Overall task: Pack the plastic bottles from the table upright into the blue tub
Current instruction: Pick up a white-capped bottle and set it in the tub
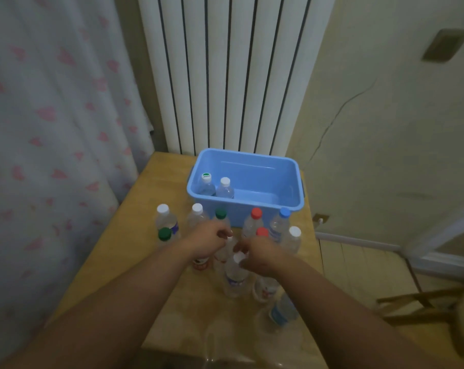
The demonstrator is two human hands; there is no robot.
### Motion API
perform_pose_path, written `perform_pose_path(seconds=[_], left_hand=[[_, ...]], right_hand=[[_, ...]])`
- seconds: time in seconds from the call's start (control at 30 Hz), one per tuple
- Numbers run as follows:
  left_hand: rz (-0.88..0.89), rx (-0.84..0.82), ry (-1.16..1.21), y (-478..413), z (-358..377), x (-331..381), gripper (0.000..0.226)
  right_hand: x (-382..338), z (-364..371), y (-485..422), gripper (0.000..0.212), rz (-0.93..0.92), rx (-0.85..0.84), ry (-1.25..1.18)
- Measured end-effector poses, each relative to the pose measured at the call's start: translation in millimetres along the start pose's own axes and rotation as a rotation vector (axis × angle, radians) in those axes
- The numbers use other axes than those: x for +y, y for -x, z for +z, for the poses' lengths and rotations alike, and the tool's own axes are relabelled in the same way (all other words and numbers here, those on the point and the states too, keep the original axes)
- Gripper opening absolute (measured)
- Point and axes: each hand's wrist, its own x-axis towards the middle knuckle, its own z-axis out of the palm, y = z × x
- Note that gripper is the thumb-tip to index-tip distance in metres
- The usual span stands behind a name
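Head view is showing plastic bottles standing upright on the worktop. Among them the left hand and right hand are hovering close together, fingers curling, their grip too blurred to tell. Just beyond, the blue tub is holding two bottles upright in its left end.

Head-worn view, downward over table

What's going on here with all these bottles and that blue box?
A person is packing plastic bottles into the blue tub. Two bottles already stand upright at its left end. The left hand and the right hand are both down among the remaining bottles, which stand on the wooden table in front of the tub. The picture is too blurred to tell whether either hand has hold of one yet.
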Motion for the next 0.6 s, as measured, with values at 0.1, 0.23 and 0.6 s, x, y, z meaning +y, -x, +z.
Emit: perform_pose_path(seconds=[0.1,0.23,0.6], left_hand=[[-0.007,-0.039,-0.013,3.5,-3.8,-1.4,0.031],[-0.002,-0.144,-0.063,8.1,-6.8,-9.3,0.038],[0.120,-0.336,0.413,18.0,-44.6,8.1,0.055]], right_hand=[[-3.6,13.9,-6.6,0.044,0.002,-0.028,0.096],[-11.9,22.2,-12.8,0.045,0.048,-0.021,0.157],[-55.3,-79.7,26.9,0.026,-0.044,0.373,-0.185]])
